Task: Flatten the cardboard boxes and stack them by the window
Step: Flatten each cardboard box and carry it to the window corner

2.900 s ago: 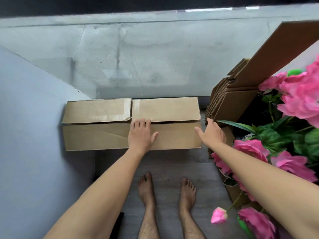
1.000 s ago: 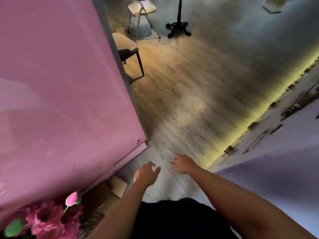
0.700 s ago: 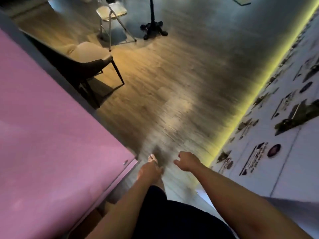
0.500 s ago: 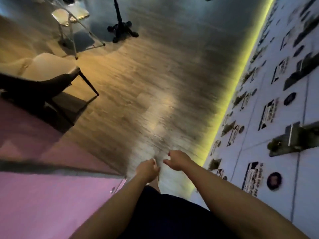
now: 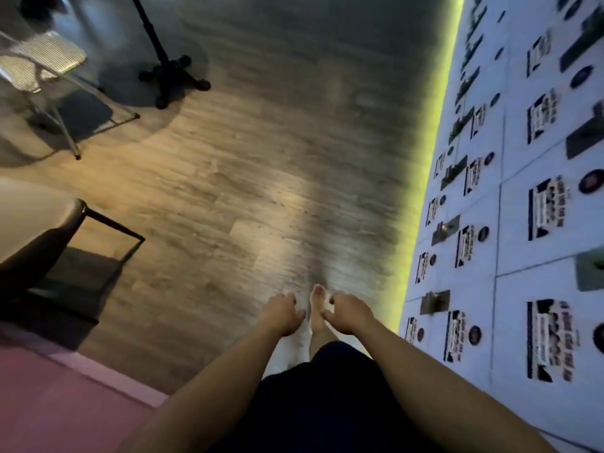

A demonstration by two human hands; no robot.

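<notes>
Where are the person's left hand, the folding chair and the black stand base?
left hand (image 5: 281, 313), head view, back of the hand.
folding chair (image 5: 42, 58), head view, seat.
black stand base (image 5: 171, 78), head view, hub above the feet.

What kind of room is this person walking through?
Probably a shop, studio or showroom, though that is hard to tell. There is a wood floor, a folding chair, a black stand, and a wall covered with rows of small printed labels, lit by a glowing strip.

Showroom/shop: wall display (image 5: 536, 204), chairs (image 5: 42, 63), wood floor (image 5: 261, 178).
</notes>
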